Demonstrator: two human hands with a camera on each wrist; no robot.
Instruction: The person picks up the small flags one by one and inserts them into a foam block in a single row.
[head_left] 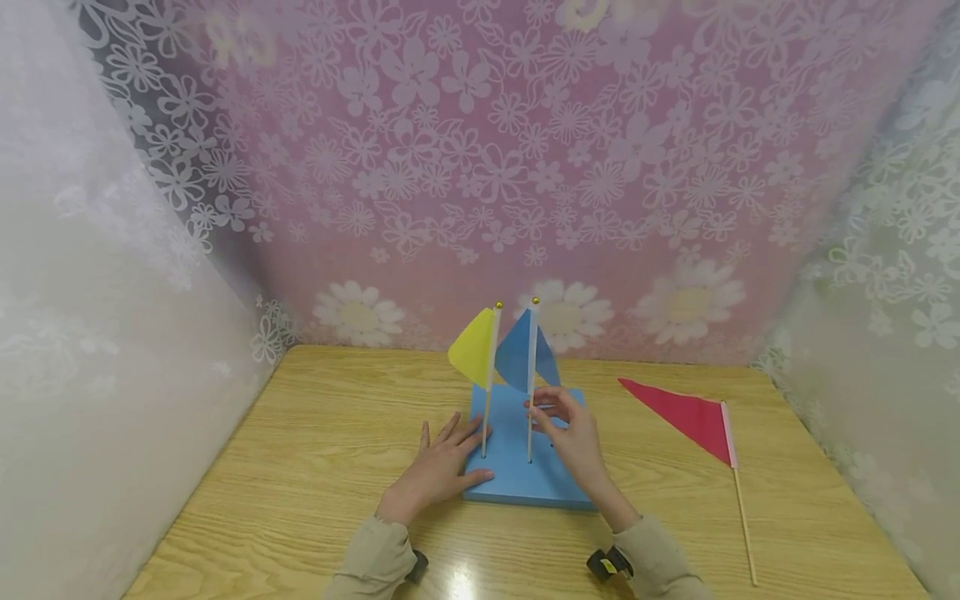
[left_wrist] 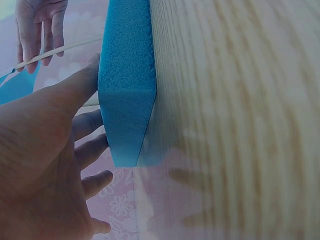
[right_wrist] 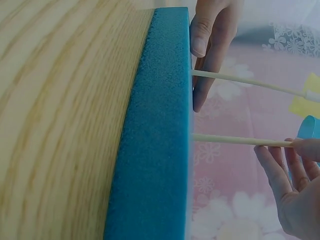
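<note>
On the table lies a thick blue foam board [head_left: 517, 487] with two small flags standing upright in it. The yellow flag [head_left: 474, 350] is on the left, the blue flag [head_left: 516, 354] to its right, each on a thin wooden stick with a gold bead on top. My left hand [head_left: 438, 471] lies with fingers spread on the board's left edge, close by the yellow flag's stick. With thumb and fingertips my right hand [head_left: 573, 437] pinches the blue flag's stick [right_wrist: 240, 139] just below the cloth. Its lower end meets the board's top face.
A red pennant flag [head_left: 693, 417] on a wooden stick lies on the wooden table [head_left: 337, 442] to the right of the board. Floral cloth [head_left: 480, 167] hangs behind the table, with pale sheets on both sides. A small dark hole [head_left: 552, 445] shows beside the right hand.
</note>
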